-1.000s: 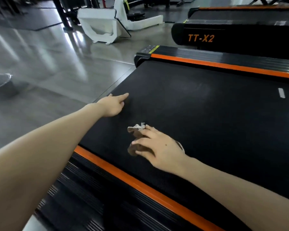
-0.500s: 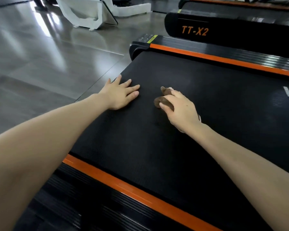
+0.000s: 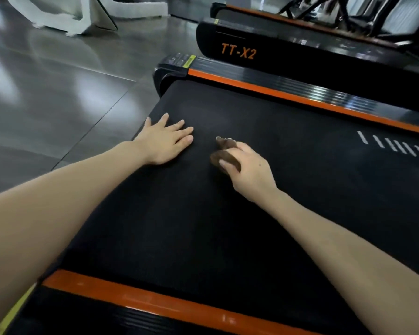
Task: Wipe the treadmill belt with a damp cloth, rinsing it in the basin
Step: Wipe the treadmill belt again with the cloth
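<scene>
Belt (image 3: 252,213) matt, grainy rubber; cloth (image 3: 224,159) soft brown; floor (image 3: 58,93) glossy.

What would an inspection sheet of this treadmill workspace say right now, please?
Surface: black treadmill belt, white marks at right.
Job's things: brown cloth bunched on the belt; basin not in view.
Clutter: nothing seen.
Grippers: left hand flat on the belt, fingers spread; right hand grips the cloth.
Cables: nothing seen.
Surroundings: glossy grey floor, second treadmill marked TT-X2, white frame beyond.

Dim indoor light, pale glare streaks on the glossy floor (image 3: 46,76) upper left, matte treadmill belt (image 3: 228,226) nearly black, blur upper right, wide-angle bowing at edges
</scene>
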`<state>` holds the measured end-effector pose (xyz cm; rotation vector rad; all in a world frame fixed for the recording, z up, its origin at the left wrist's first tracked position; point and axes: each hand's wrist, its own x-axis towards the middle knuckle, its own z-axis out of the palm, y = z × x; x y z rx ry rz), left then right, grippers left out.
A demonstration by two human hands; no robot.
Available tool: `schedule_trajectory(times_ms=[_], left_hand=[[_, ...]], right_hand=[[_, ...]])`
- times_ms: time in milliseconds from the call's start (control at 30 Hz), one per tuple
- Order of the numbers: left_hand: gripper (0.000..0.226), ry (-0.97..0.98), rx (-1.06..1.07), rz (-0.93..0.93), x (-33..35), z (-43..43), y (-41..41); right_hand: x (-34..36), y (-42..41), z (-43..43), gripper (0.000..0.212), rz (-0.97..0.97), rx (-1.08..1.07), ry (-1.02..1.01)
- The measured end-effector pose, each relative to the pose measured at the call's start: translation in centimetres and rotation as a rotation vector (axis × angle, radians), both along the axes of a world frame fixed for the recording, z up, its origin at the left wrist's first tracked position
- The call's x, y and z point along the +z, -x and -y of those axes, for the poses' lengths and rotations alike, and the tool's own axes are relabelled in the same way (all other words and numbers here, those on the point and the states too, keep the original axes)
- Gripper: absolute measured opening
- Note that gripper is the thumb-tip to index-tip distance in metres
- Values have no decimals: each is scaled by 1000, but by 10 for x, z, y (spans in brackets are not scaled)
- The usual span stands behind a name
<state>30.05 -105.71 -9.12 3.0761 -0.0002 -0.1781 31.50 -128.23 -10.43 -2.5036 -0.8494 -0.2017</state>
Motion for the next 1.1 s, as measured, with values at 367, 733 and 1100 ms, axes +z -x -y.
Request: schedule_trajectory(times_ms=[367,733,1100], left_hand=[[56,-58,-140,84,-14,-2,-13],[61,90,-165,72,-16,-41,-38],[66,23,-192,83,-20,-26,-76]], right_hand=[[4,61,3,33,50,200,66],[-5,-52,-43,29,39,-223,8],[-6,-158,-20,30,44,-434,34]])
